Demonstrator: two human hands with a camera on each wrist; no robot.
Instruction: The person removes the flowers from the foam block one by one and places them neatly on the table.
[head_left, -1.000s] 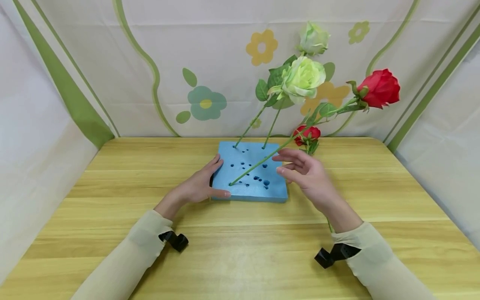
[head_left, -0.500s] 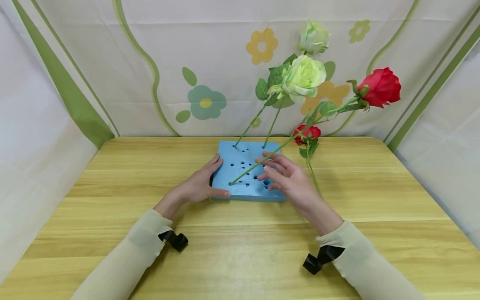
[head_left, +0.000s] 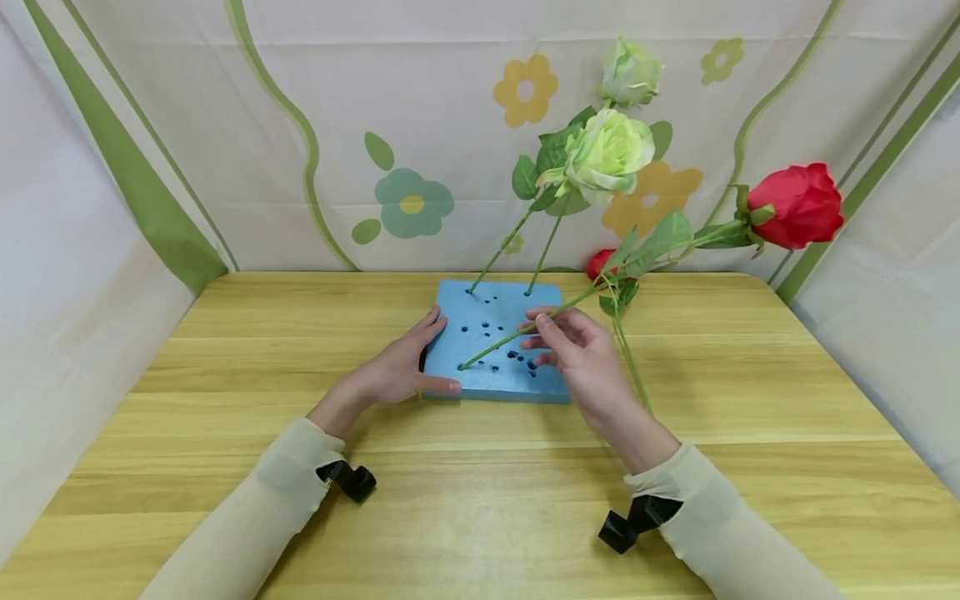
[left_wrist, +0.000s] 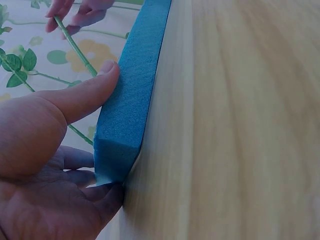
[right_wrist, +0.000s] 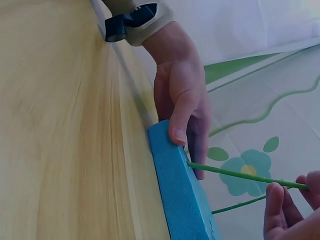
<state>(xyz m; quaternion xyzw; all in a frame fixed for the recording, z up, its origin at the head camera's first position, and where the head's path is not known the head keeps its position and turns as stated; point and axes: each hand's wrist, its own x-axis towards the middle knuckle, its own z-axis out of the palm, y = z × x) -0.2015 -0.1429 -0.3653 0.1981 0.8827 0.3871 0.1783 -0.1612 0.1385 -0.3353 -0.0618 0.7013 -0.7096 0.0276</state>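
A blue foam block (head_left: 453,304) with several holes lies on the table. My left hand (head_left: 397,367) holds its near left corner, thumb at the front edge and fingers along the left side; the left wrist view shows the thumb pressed on the foam (left_wrist: 132,80). A long-stemmed red rose (head_left: 797,207) leans right, its stem end in a hole near the front left. My right hand (head_left: 581,358) pinches that green stem (right_wrist: 227,172) between thumb and fingers, above the block. Two pale green roses, a fuller one (head_left: 609,158) and a smaller one (head_left: 632,73), stand in back holes.
A second red rose (head_left: 600,261) lies on the wooden table (head_left: 247,375) right of the block, its stem running under my right forearm. A white patterned cloth (head_left: 300,83) hangs behind the table, with plain cloth at both sides.
My right hand has moved left over the block and taken hold of the red rose's stem. The bloom has swung right and slightly down. My left hand stays put.
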